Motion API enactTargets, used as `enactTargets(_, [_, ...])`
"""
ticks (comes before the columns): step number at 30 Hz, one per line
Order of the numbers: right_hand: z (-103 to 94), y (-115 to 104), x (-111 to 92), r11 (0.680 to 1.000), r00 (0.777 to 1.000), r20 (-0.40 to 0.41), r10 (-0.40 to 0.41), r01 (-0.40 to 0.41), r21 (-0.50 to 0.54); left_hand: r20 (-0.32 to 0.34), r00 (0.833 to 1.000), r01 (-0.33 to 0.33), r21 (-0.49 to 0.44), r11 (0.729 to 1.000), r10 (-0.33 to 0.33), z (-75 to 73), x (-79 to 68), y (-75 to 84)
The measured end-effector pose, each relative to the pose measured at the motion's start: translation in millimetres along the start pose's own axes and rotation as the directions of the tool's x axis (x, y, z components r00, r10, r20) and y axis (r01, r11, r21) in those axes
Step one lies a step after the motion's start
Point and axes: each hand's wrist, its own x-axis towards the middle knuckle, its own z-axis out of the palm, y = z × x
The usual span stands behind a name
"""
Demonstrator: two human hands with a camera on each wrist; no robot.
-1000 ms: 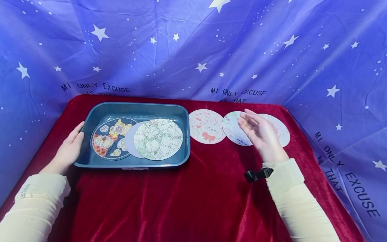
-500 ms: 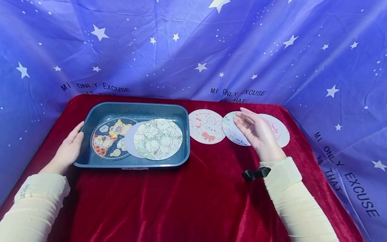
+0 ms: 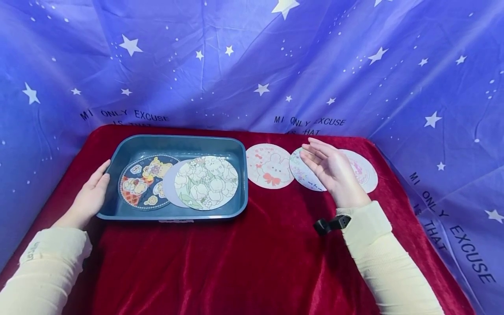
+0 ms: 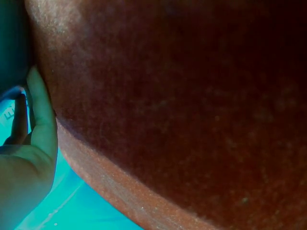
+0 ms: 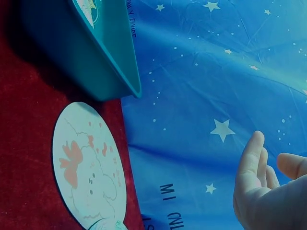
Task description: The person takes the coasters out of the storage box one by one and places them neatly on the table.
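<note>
In the head view my left hand touches the left side of a blue tray, its fingers straight along the outer wall. Inside lie a dark round mat with bear pictures, a plain lilac round mat and a white flower-patterned round mat overlapping the lilac one. My right hand is held over the cards on the right, palm turned left, fingers loosely extended and holding nothing. Beneath it are a flower-edged round mat and a pink-patterned round mat, both partly hidden by the hand.
A round bunny mat with a red bow lies just right of the tray. Red velvet cloth covers the table. A blue star-printed curtain stands behind and at both sides.
My right hand has drifted slightly left over the flower-edged mat, fingers still spread loosely. The left hand, tray and mats stay where they were.
</note>
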Motion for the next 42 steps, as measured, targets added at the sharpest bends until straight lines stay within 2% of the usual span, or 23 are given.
enactTargets(9, [8.2,1,1,0.998,1.0,0.027,-0.012,0.013,-0.06,-0.012,1.0,-0.004,0.008,1.0,0.004,0.9,0.0,0.3])
enactTargets(27, [26.8,3,8,0.993,1.0,0.005,0.015,-0.014,-0.114,0.001,1.0,-0.001,-0.005,1.0,0.001,0.4,-0.2,1.5])
enactTargets(42, [40.1,18,20,0.98,0.999,0.009,0.033,-0.031,-0.199,-0.001,1.0,0.003,-0.005,1.0,-0.003,0.5,-0.7,1.1])
